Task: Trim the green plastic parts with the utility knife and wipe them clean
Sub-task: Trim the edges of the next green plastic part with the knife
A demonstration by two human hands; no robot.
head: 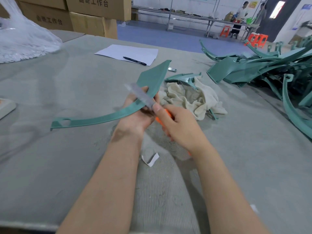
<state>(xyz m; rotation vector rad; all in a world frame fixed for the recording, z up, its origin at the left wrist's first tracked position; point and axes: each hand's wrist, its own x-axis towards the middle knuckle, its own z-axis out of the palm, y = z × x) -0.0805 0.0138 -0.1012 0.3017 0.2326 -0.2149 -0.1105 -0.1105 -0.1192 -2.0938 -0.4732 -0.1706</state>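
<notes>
The green plastic part (108, 117) is long and bent like a bow, and it is held up just over the grey table (50, 92). Its long line runs from low on the left to high on the right. The thin end, with a hole in it, points left. The wide flat end points up and away, toward the white paper (128, 53) and the black pen (135, 61).

The left hand (136, 115) holds the part near its middle, with fingers curled round it from below. The right hand (177, 124) grips the utility knife (141, 96) — fingers wrapped tight on the orange handle, thumb pressed on top. The blade end is blurry; it points up and to the left and lies across the part.

Just to the right sits a crumpled pale cloth (190, 97) on top of another green piece (184, 78). Farther right is a big pile of green parts (253, 71).
</notes>
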